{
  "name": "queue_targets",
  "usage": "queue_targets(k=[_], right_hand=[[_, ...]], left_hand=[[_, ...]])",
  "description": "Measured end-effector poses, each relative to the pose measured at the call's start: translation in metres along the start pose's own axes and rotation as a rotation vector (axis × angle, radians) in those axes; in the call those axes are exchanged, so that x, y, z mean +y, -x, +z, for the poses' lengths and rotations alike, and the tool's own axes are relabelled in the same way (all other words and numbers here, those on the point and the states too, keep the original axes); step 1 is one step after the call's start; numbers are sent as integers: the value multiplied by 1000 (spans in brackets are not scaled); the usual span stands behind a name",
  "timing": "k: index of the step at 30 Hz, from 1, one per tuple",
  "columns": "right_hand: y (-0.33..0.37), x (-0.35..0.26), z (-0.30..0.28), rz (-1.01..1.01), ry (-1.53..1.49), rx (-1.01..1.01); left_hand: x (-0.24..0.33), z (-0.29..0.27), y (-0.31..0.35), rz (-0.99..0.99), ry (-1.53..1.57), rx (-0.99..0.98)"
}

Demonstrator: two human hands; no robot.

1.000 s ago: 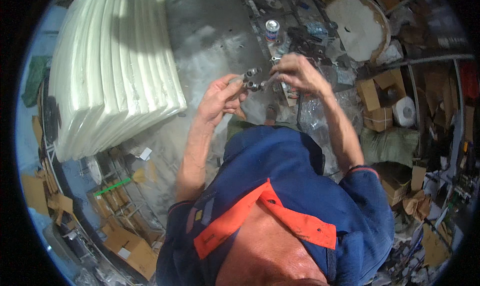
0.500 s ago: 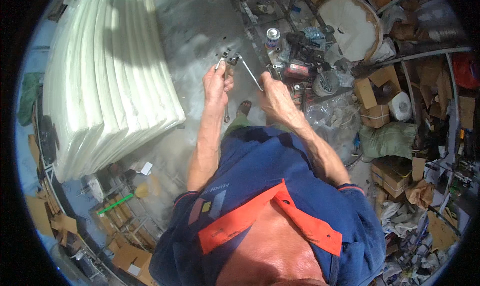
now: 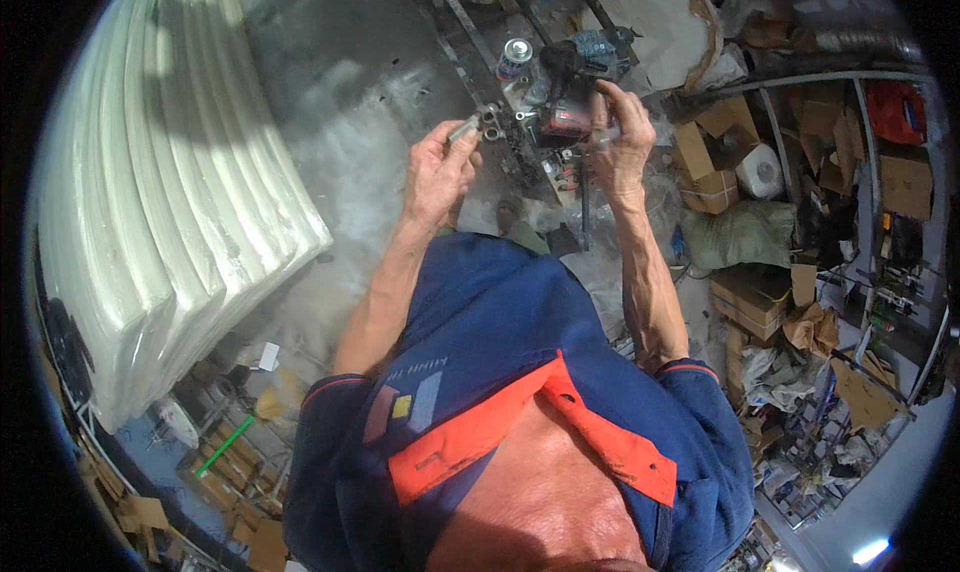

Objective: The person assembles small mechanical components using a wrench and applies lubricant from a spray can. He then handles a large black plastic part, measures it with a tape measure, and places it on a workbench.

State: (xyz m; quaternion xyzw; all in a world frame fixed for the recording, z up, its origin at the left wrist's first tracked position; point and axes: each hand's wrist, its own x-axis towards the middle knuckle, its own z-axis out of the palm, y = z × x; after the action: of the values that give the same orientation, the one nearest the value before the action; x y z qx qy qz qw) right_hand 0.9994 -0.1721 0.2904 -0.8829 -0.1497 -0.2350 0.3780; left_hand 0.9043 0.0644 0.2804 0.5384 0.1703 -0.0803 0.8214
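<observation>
My left hand [image 3: 442,177] is closed, pinching a small metal part [image 3: 489,122] with round, nut-like ends. A short bright metal piece [image 3: 463,130] shows between its thumb and fingers; its kind is unclear. To the right, my right hand [image 3: 622,144] is raised over the cluttered tools, its fingers bent and blurred. Close beside its fingertips is a dark power tool [image 3: 570,77] with a red block at its near end. Whether the fingers touch this tool or hold anything is unclear.
A grey-and-white can [image 3: 514,58] stands by the metal frame [image 3: 466,22]. At left are tall stacked pale, plastic-wrapped slabs [image 3: 190,162]. A round pale slab [image 3: 655,27] lies far right. Cardboard boxes [image 3: 709,191] and a green sack [image 3: 742,236] crowd the right side.
My right hand has moved right, from the metal part to beside the power tool; the wrench it held is no longer clearly visible. My left hand, still gripping the part, has shifted slightly right.
</observation>
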Motion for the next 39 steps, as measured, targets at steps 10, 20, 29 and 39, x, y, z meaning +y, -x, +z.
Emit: queue_targets(k=[10,20,29,39], right_hand=[[32,-68,38,737,-546,-396],[33,-65,40,954,-649,-531],[44,-70,34,914,-683,-393],[57,-70,30,728,-672,-300]], left_hand=[[4,-17,-16,244,-279,-26],[9,-22,-23,345,-496,-49],[7,-24,-21,229,-342,-116],[6,-20,-21,344,-475,-124]])
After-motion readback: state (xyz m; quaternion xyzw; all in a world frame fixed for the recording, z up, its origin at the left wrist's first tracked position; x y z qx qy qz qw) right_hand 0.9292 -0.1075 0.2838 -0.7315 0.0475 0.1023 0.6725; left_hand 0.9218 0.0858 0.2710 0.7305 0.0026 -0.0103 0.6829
